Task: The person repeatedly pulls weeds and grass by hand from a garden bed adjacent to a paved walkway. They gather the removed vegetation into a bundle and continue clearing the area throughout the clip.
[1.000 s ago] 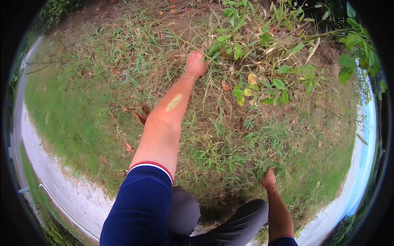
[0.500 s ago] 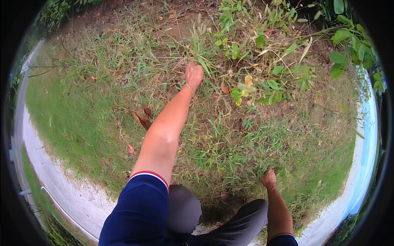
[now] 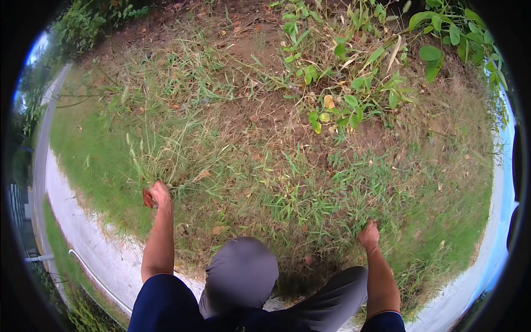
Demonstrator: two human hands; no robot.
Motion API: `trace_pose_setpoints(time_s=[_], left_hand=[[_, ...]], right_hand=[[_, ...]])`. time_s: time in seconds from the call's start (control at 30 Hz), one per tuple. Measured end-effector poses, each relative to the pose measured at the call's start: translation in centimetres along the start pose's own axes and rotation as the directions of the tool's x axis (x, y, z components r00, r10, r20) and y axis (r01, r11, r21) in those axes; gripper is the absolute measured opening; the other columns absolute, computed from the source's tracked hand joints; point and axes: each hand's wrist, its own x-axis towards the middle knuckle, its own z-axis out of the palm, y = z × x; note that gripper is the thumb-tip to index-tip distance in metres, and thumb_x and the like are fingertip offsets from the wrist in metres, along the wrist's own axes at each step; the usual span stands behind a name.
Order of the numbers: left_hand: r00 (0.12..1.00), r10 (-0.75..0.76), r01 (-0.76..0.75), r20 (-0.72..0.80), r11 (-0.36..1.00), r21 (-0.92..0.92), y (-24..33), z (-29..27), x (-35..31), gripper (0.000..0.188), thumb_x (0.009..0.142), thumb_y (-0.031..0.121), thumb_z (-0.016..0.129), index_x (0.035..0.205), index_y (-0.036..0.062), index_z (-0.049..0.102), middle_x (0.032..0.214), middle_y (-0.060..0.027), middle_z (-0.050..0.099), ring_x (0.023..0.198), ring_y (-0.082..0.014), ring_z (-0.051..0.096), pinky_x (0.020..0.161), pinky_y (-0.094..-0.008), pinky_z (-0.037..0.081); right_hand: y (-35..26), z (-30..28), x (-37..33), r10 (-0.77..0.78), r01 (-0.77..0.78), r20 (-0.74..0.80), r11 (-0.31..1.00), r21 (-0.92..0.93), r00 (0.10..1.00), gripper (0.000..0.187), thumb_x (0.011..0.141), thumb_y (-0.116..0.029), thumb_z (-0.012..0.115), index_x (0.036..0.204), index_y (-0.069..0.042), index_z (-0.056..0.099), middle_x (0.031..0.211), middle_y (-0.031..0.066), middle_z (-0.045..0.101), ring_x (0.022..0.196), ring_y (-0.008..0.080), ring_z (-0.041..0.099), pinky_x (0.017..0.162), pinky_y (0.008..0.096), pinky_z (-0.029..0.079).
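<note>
My left hand (image 3: 160, 192) is closed round the base of a clump of long grass (image 3: 177, 157), whose green and straw-coloured blades fan out ahead of the fist. A reddish-brown dry leaf (image 3: 148, 197) shows right beside that hand. On the right, my right hand (image 3: 369, 235) is closed low over the ground, at the edge of short green grass (image 3: 343, 207). Whatever its fingers may hold is hidden. Between the hands grows more low grass (image 3: 287, 199) mixed with dry stalks.
Bare brown soil (image 3: 276, 119) lies ahead with straw on it. A leafy plant with yellowing leaves (image 3: 348, 113) stands at the far right, under an overhanging green branch (image 3: 442, 55). My grey-clad knees (image 3: 243, 271) are close in front. Pale pavement (image 3: 77, 205) borders the left side.
My left hand has come from the far middle back toward me and to the left, with the grass clump in it. Bare soil shows where it was. My right hand has barely moved.
</note>
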Motion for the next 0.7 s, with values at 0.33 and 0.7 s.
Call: trace_pose_setpoints(time_s=[0.33, 0.7], left_hand=[[0.905, -0.143, 0.163, 0.401, 0.987, -0.016, 15.5, 20.5, -6.5, 0.017, 0.078, 0.018, 0.054, 0.074, 0.0009, 0.055, 0.061, -0.0077, 0.051, 0.048, -0.0181, 0.046, 0.043, -0.0344, 0.032], [0.883, -0.012, 0.093, 0.47, 0.984, -0.15, 24.3, 35.6, -7.8, 0.061, 0.061, 0.03, 0.081, 0.108, -0.0028, 0.058, 0.111, -0.0219, 0.06, 0.104, -0.0325, 0.057, 0.092, -0.0399, 0.041]], right_hand=[[0.6, 0.4, 0.2, -0.002, 0.003, -0.037, 1.0, 0.012, 0.999, 0.04, 0.073, -0.013, 0.054, 0.11, 0.001, 0.045, 0.114, 0.0261, 0.05, 0.1, 0.0428, 0.053, 0.085, 0.0459, 0.045], [0.6, 1.1, 0.3, -0.086, 0.08, -0.091, 0.995, -0.067, 0.992, 0.06, 0.07, -0.016, 0.058, 0.122, 0.005, 0.038, 0.119, 0.0303, 0.047, 0.1, 0.0423, 0.055, 0.084, 0.0442, 0.048]])
